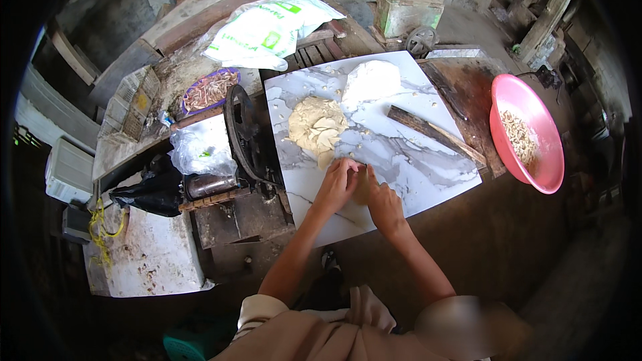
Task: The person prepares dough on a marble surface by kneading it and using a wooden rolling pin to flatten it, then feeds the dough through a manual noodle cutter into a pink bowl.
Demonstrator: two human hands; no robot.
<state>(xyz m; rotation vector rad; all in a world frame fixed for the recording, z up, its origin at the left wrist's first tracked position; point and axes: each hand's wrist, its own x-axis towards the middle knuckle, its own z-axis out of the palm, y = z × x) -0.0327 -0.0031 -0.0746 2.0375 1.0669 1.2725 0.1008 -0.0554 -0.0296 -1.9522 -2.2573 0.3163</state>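
Head view: dough mound (313,124), pale, near the left edge of the worktop (428,182); likely soft, tacky; scoop from beneath. Your left hand (340,182), right hand (383,202): fingers curled, blur between; whether clamped, cannot tell.

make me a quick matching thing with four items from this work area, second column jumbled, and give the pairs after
Column one
1. dough lump
2. powder heap
3. basin
4. plastic bag

Column two
A. pink, holding pale pieces
B. pale yellow, on the marble-patterned board
C. white with green print, off the board
D. bright white, on the board, to the right of the dough lump

Pairs: 1-B, 2-D, 3-A, 4-C
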